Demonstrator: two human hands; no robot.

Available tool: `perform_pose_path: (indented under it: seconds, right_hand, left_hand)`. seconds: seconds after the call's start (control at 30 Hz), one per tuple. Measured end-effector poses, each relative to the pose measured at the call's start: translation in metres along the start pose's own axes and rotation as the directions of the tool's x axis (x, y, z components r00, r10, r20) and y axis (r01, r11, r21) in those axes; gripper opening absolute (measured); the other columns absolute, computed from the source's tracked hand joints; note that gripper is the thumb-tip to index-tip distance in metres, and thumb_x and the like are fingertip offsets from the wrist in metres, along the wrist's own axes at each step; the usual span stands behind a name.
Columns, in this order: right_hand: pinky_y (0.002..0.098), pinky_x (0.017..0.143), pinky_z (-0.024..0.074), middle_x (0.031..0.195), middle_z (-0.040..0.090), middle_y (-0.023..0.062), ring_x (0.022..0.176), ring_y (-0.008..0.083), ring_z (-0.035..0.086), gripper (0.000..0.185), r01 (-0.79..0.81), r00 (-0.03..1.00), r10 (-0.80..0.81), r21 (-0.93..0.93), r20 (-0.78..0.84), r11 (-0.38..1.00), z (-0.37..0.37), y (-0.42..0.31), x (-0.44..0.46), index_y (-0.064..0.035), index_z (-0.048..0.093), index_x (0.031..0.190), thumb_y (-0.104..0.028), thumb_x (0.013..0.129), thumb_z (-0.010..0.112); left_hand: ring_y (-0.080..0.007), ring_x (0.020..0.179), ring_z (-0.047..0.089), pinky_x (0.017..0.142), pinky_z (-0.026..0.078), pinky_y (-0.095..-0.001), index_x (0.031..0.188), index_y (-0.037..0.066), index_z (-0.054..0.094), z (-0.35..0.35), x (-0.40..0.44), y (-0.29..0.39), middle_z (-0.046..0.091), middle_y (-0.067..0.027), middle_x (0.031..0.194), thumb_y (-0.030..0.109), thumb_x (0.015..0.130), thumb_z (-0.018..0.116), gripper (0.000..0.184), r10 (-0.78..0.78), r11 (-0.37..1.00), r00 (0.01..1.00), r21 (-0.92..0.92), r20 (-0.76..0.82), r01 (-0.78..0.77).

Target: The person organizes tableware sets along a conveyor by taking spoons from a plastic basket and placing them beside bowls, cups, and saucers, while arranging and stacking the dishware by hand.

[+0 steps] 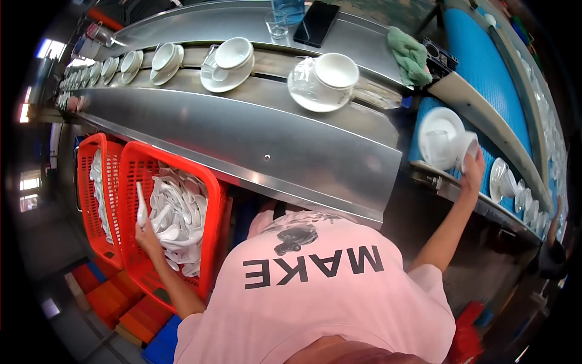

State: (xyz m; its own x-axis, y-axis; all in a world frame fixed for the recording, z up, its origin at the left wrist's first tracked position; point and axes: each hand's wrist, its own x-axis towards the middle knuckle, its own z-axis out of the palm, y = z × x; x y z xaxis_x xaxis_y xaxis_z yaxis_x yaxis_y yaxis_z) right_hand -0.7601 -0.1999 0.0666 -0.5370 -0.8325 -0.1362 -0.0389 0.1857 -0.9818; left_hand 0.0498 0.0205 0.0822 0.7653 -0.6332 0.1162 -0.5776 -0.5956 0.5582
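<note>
My left hand (pixel 148 236) is closed on a white ceramic spoon (pixel 141 206), held upright over a red basket (pixel 213 200) heaped with white spoons (pixel 182 209). Off to the right, my right hand (pixel 473 171) grips a small white bowl (pixel 465 147), tilted and slightly blurred. That bowl is beside a white plate (pixel 439 130) on the blue conveyor belt (pixel 427 109); whether they touch I cannot tell. Something clear, perhaps a glass, shows on the plate, but blur hides its shape.
A line of plates with bowls (pixel 336 73) runs leftward along the metal counter (pixel 242 133). Behind it are a phone (pixel 316 24), a small glass (pixel 277 25) and a green cloth (pixel 409 54). A second red basket (pixel 115 242) stands far left. More dishes (pixel 509 182) sit on the right belt.
</note>
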Motion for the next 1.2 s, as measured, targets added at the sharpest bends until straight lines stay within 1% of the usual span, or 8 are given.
perform_pose_path:
  seconds: [0.17,0.4,0.57,0.7,0.77,0.9,1.03,1.2]
  right_hand:
    - [0.0304,0.077,0.0451,0.098,0.058,0.0078,0.088,0.0177,0.056,0.047,0.007,0.966,-0.007,-0.001,0.257,1.000,0.098,-0.008,0.004,0.0002,0.052,0.110,-0.002,0.062,0.057]
    - [0.0327,0.077,0.0450,0.097,0.058,0.0148,0.088,0.0235,0.055,0.047,0.247,0.947,-0.192,-0.201,0.258,0.948,0.204,-0.006,-0.008,0.0022,0.052,0.109,0.001,0.063,0.050]
    - [0.0316,0.076,0.0445,0.087,0.062,0.0152,0.083,0.0223,0.058,0.032,0.191,0.861,-0.083,-0.169,0.501,0.967,0.209,-0.028,-0.012,0.0011,0.059,0.100,-0.016,0.074,0.055]
    - [0.0281,0.068,0.0469,0.081,0.064,0.0072,0.071,0.0155,0.059,0.025,0.492,0.863,-0.500,-0.340,0.073,0.801,0.103,-0.039,0.017,-0.0057,0.064,0.090,-0.024,0.074,0.062]
    - [0.0348,0.074,0.0465,0.092,0.062,0.0087,0.078,0.0201,0.059,0.027,0.288,0.805,-0.546,-0.654,-0.231,0.700,0.023,-0.041,0.041,-0.0065,0.062,0.098,-0.023,0.077,0.060]
    - [0.0478,0.076,0.0443,0.096,0.060,0.0175,0.084,0.0337,0.058,0.040,-0.304,0.590,-0.743,-0.939,-0.316,0.158,-0.148,-0.023,0.101,-0.0078,0.060,0.101,-0.035,0.071,0.060]
    - [0.0427,0.055,0.0448,0.075,0.056,0.0162,0.062,0.0289,0.054,0.025,-0.501,0.821,0.102,-0.623,-0.562,0.600,-0.269,0.033,0.140,-0.0012,0.056,0.083,-0.018,0.065,0.054]
    - [0.0420,0.058,0.0493,0.091,0.056,0.0105,0.077,0.0278,0.057,0.039,-0.411,0.908,0.332,-0.388,-0.257,0.825,-0.276,0.044,0.118,-0.0074,0.051,0.108,-0.017,0.070,0.052]
  left_hand:
    - [-0.0147,0.083,0.053,0.072,0.043,-0.0281,0.106,-0.002,0.052,-0.009,0.049,0.043,0.057,-0.0076,0.095,0.018,0.085,0.055,0.029,-0.157,0.835,0.985,-0.542,-0.068,0.096]
    - [-0.0108,0.074,0.053,0.068,0.043,-0.0237,0.104,-0.003,0.055,0.049,0.059,0.248,0.058,-0.0047,0.083,0.012,0.084,0.057,0.025,0.324,0.811,0.937,-0.548,0.128,-0.206]
    - [-0.0131,0.073,0.054,0.068,0.042,-0.0224,0.101,0.001,0.058,0.125,0.045,0.319,0.059,-0.0045,0.083,0.006,0.081,0.057,0.021,0.704,0.702,0.589,-0.515,0.398,-0.491]
    - [-0.0204,0.076,0.057,0.067,0.044,-0.0291,0.098,0.005,0.060,0.161,0.027,0.327,0.060,-0.0095,0.086,0.000,0.074,0.059,0.025,0.857,0.471,0.205,-0.557,0.472,-0.684]
    - [-0.0221,0.077,0.057,0.068,0.045,-0.0312,0.095,0.005,0.061,0.176,0.031,0.314,0.059,-0.0099,0.086,0.000,0.072,0.060,0.024,0.845,0.443,0.081,-0.608,0.528,-0.659]
    - [-0.0196,0.075,0.056,0.067,0.044,-0.0265,0.094,0.004,0.061,0.173,0.034,0.292,0.058,-0.0067,0.084,-0.001,0.072,0.057,0.023,0.796,0.472,0.060,-0.554,0.603,-0.686]
    - [-0.0151,0.070,0.056,0.067,0.044,-0.0265,0.094,0.003,0.060,0.157,0.048,0.279,0.060,-0.0075,0.078,0.004,0.072,0.059,0.022,0.691,0.698,0.262,-0.528,0.674,-0.483]
    - [-0.0250,0.074,0.058,0.067,0.045,-0.0348,0.093,0.006,0.059,0.161,0.069,0.279,0.060,-0.0106,0.079,0.016,0.075,0.059,0.021,0.644,0.671,0.547,-0.053,0.534,-0.739]
